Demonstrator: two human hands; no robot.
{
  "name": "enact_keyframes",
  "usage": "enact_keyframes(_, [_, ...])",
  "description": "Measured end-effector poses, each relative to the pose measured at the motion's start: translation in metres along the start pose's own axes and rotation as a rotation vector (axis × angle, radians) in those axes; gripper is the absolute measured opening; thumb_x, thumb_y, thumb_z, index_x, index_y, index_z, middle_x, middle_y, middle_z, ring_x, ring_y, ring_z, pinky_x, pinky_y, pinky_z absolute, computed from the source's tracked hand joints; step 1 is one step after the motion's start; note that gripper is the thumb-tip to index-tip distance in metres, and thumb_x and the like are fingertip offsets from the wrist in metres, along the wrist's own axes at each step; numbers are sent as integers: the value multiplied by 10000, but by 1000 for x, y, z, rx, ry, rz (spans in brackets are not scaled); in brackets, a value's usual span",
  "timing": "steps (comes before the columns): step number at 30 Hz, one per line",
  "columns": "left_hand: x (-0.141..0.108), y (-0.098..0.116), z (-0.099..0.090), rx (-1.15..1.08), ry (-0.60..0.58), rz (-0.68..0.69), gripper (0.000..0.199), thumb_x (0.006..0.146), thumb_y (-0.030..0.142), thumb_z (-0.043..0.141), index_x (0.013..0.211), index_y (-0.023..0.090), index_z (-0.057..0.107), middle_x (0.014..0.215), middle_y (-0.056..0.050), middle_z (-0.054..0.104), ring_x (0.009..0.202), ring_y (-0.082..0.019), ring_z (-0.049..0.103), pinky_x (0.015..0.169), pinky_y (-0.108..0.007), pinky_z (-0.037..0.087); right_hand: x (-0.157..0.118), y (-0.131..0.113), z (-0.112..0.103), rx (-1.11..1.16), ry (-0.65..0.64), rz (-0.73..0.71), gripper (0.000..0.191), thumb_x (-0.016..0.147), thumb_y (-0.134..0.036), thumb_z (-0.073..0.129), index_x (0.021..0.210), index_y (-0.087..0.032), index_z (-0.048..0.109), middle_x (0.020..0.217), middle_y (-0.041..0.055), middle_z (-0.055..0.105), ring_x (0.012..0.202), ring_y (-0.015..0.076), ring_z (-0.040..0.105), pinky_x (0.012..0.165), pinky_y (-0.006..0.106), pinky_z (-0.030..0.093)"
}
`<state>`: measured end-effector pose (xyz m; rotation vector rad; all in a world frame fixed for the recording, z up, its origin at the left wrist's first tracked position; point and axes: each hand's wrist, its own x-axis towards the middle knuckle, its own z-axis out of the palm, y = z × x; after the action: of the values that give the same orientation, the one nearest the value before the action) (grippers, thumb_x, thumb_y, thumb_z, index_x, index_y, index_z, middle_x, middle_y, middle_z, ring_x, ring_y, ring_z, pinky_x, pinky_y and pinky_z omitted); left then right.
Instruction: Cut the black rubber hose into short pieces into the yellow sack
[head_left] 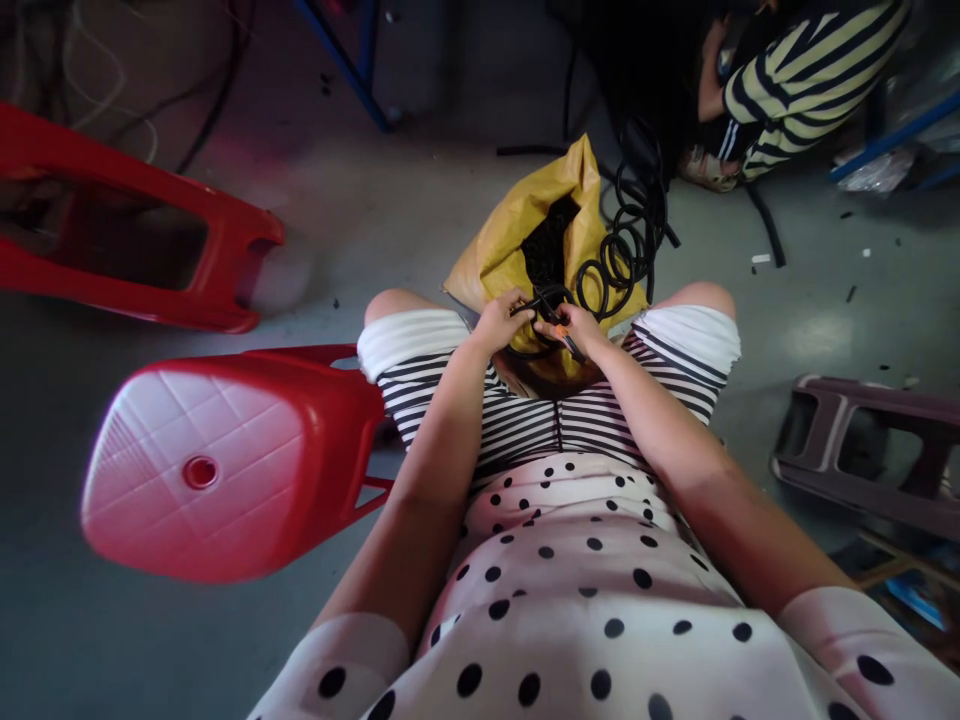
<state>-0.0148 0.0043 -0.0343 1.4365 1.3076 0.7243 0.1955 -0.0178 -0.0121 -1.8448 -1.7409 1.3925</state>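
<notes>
Observing remotely: I see left hand [502, 320] and right hand [585, 330] pinching black tubing [553, 293] from either side, likely steadying it above yellow sack [495, 240].

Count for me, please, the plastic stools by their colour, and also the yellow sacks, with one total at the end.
Red stools: 2
Dark grey-brown stool: 1
Yellow sack: 1
Total: 4
</notes>
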Motion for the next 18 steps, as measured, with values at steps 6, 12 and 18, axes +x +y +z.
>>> enact_keyframes(6, [-1, 4, 2, 13, 32, -20, 124, 829, 194, 704, 953, 188, 700, 857, -4, 693, 860, -192, 622, 875, -327, 499, -4, -1, 5, 32, -4, -52, 541, 880, -741, 750, 856, -239, 549, 706, 7, 595, 668, 181, 548, 671, 308, 383])
enact_keyframes(12, [-4, 10, 3, 50, 65, -55, 111, 830, 160, 705, 936, 189, 707, 851, -12, 692, 855, -202, 629, 883, -331, 507, 5, 7, 14, 1, 54, -126, 553, 885, -737, 724, 776, -231, 528, 699, 20, 584, 664, 173, 543, 646, 304, 353])
enact_keyframes(18, [-2, 13, 12, -212, 231, -156, 142, 862, 177, 760, 919, 206, 633, 740, 24, 620, 724, -149, 602, 767, -283, 514, 15, 18, 18, 65, 131, -130, 523, 874, -726, 689, 802, -240, 512, 684, 6, 552, 638, 164, 503, 615, 313, 370])
